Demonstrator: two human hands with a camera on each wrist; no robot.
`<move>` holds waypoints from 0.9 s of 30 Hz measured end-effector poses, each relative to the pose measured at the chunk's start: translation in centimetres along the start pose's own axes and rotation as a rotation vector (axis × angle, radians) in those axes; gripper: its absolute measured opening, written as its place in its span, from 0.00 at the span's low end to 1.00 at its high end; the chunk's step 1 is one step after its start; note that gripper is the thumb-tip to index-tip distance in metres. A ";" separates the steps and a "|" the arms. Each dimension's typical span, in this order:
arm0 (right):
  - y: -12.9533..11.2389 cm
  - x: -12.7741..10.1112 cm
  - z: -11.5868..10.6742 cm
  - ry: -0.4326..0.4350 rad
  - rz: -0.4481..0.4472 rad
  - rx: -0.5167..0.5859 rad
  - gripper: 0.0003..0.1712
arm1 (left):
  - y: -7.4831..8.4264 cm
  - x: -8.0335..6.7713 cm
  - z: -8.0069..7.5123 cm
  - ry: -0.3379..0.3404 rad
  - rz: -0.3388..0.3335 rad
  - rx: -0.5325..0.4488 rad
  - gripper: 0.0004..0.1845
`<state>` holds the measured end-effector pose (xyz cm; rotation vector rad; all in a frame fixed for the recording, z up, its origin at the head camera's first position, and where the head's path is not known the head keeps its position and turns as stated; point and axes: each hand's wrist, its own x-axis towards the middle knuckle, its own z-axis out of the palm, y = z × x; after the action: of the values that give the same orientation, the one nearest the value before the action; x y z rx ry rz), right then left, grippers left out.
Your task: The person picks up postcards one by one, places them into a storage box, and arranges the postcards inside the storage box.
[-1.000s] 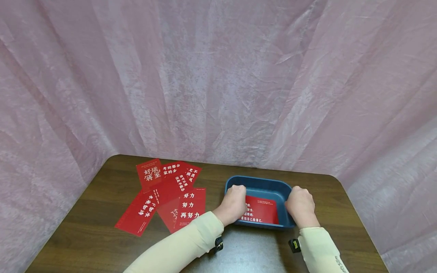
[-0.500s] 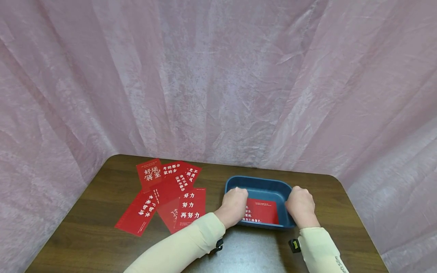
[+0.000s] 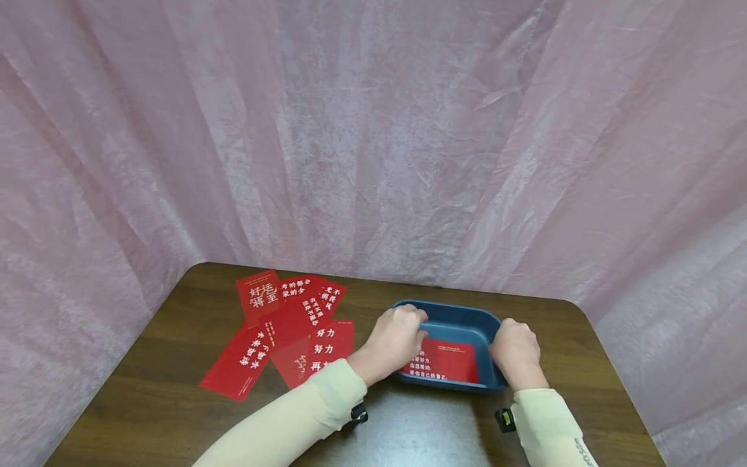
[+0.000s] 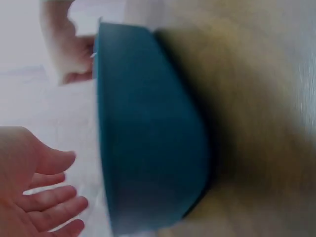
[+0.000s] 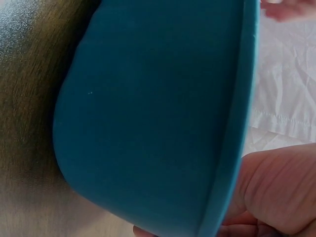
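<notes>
I see red cards (image 3: 292, 326) overlapping, lower left. Left hand (image 3: 395, 337), lower centre, now loosened above blue tray (image 3: 461, 318), fingers relaxed, half-spread, holding nothing; half-second ago, fist at left rim. Tray sits lower centre-right; card inside (image 3: 452, 361) shows more lettering than before. Right hand (image 3: 516, 353), unchanged, grips right rim.

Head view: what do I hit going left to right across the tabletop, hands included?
Spread of overlapping red cards → left hand → blue tray with a red card inside → right hand.
</notes>
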<state>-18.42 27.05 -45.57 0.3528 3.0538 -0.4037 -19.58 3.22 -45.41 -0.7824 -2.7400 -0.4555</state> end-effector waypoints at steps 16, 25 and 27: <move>0.5 0.4 0.2 -0.010 0.019 -0.003 0.12 | -10.9 -0.7 -3.8 -0.233 -0.221 -0.059 0.24; 0.4 0.2 0.4 0.000 0.021 0.004 0.10 | -13.3 -2.1 -1.5 -0.484 -0.184 -0.048 0.27; 0.3 0.3 0.3 0.002 0.022 0.002 0.10 | -13.3 -2.2 -1.3 -0.516 -0.178 -0.043 0.33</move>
<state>-18.60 27.32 -45.91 0.3872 3.0491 -0.4056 -24.88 -9.02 -47.96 -0.7537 -3.3079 -0.3907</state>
